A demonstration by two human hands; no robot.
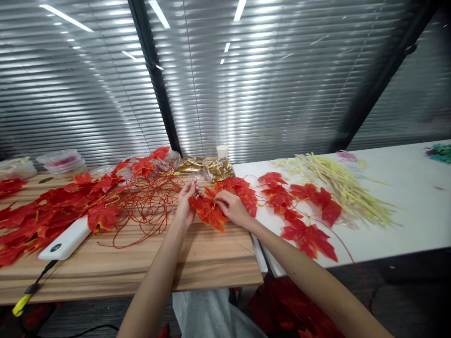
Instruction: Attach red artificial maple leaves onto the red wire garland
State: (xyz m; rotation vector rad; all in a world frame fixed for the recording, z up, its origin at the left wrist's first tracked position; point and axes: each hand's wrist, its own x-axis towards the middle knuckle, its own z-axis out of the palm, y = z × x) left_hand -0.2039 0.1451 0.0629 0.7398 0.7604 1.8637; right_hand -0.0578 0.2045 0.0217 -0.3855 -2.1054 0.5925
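Note:
My left hand (186, 203) is closed in a pinch over the wooden table, with a small loop of thin red cord (195, 180) showing at its fingertips. Beside it, my right hand (231, 207) pinches an artificial red maple leaf (210, 212) near its yellowish stem. This leaf hangs between the two hands, its orange-edged points facing down. More red leaves (246, 191) lie just behind my right hand, joined by cord to further leaves (310, 238) on the white table. What exactly sits under my fingertips is too small to make out.
Tangled red cord (151, 202) lies left of my hands. Beyond it are a heap of red leaves (52, 211) and a white power bank (66, 238) with a cable. Gold packets (219, 170) and a paper cup (222, 151) stand behind. Yellow strips (348, 192) cover part of the white table (416, 216).

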